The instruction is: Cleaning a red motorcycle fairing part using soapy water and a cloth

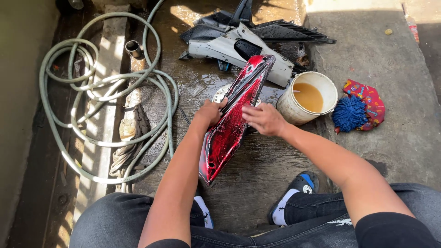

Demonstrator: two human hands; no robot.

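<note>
A long red and black plastic body panel (229, 128), wet and soapy, stands tilted in front of my knees. My left hand (210, 112) grips its left edge near the middle. Flat on the panel's upper face from the right side rests my right hand (263, 119), fingers spread and nothing held in them. The panel's lower tip sits near my left shoe.
A white bucket (294, 108) of brownish water stands right of the panel. A blue mitt (349, 113) and red cloth (373, 103) lie beside it. White and black panels (239, 43) lie behind. A coiled hose (105, 92) lies on the left.
</note>
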